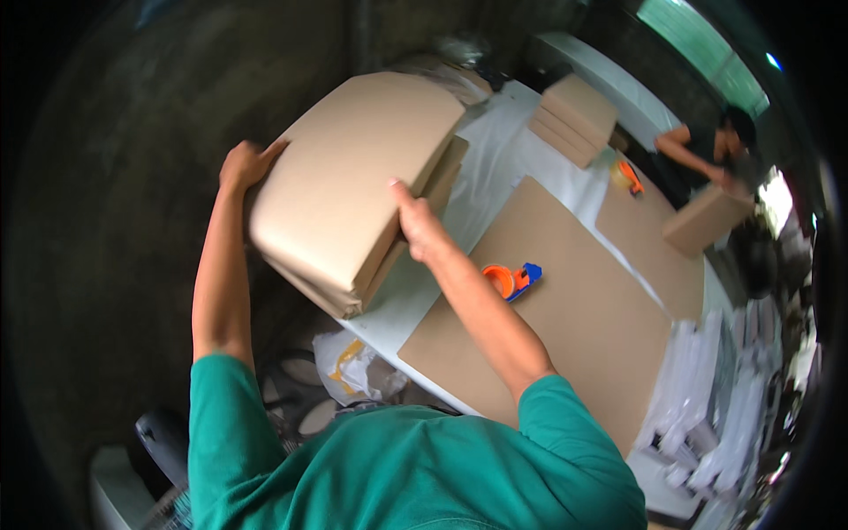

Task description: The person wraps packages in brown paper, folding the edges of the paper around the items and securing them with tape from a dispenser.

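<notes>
across the box (353,181), left hand (246,166) opposes right hand (419,223)

We see a dim room, its left side nearly black, with light glowing through a green panel (702,49) and white glare at far right. The cardboard (353,168) is pale on top, shaded down its side. Our fisheye bends the table (493,132); the distant person (702,146) looks soft.
</notes>
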### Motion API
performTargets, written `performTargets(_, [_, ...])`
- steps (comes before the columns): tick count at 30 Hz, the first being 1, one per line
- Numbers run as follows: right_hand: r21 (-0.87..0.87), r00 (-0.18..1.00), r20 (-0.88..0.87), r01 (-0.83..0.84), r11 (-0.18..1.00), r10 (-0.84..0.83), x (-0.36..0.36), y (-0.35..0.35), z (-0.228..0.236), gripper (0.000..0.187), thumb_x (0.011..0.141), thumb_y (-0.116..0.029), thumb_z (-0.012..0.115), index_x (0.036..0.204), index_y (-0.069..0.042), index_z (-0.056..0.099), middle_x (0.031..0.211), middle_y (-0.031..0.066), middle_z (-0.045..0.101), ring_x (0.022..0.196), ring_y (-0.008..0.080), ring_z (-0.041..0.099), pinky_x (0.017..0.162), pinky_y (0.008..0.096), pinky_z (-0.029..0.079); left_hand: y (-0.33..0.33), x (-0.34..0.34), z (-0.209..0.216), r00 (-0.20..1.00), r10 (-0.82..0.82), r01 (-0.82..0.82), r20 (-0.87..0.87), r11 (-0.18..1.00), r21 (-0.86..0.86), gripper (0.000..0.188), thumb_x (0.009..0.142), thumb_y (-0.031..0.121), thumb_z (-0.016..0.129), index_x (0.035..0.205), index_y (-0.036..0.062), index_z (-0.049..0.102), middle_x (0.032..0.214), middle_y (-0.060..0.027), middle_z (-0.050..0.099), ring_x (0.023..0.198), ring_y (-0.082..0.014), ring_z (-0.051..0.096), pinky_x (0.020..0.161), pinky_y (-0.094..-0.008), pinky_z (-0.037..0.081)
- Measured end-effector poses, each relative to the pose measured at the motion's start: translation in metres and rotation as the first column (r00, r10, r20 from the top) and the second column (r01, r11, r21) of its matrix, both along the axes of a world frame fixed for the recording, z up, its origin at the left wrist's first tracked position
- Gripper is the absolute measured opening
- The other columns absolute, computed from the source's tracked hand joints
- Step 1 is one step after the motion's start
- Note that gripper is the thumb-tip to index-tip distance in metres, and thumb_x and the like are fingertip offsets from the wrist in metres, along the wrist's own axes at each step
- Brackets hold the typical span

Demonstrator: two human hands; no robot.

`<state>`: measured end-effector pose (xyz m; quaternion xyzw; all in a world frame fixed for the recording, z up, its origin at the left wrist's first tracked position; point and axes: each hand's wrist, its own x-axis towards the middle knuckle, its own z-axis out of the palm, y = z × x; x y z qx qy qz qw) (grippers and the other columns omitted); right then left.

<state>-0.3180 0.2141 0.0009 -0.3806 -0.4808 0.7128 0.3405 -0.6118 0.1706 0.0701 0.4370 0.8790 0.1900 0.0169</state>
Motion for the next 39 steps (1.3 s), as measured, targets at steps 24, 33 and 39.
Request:
performTargets(24, [0.119,0.997,0.065,-0.044,0.992,0.037,0.049,0.029,-0.001,0.076,0.074,-0.070,0.054,0.067,0.006,0.062,0.052,0.0107,0.058,0.046,0.0192,0.060,0.040,0.0296,0.048,0.069,0.015,0.012,0.833,-0.021,0.151,0.553,0.970,-0.191,0.084,0.078,0.065,0.049,0.127,-0.0038,0.045,0.122,-0.0212,0.053,0.112,-0.0277,0.052,0.096,-0.0336,0.037])
performTargets(33, [-0.271,0.919,-0.379,0.005,0.963,-0.111,0.118,0.020,-0.014,0.088,0.072,-0.059,0.060,0.133,-0.001,0.034,0.127,0.0181,0.045,0.113,0.0262,0.047,0.088,0.0381,0.043,0.048,0.080,-0.011,0.622,-0.408,0.497,0.668,0.865,0.065,0.075,0.085,0.054,0.048,0.130,-0.0048,0.041,0.133,-0.0197,0.043,0.125,-0.0243,0.039,0.103,-0.0318,0.029])
performTargets(39, [-0.072,0.777,-0.555,0.313,0.947,-0.298,0.176,-0.042,0.012,0.056,0.068,-0.031,0.069,0.111,0.000,0.051,0.102,0.0121,0.054,0.097,0.0197,0.051,0.083,0.0315,0.042,0.043,0.152,0.016,0.226,-0.401,0.380,0.888,0.876,0.298,0.075,0.087,0.057,0.042,0.138,0.0029,0.033,0.143,-0.0118,0.032,0.132,-0.0225,0.028,0.108,-0.0308,0.021])
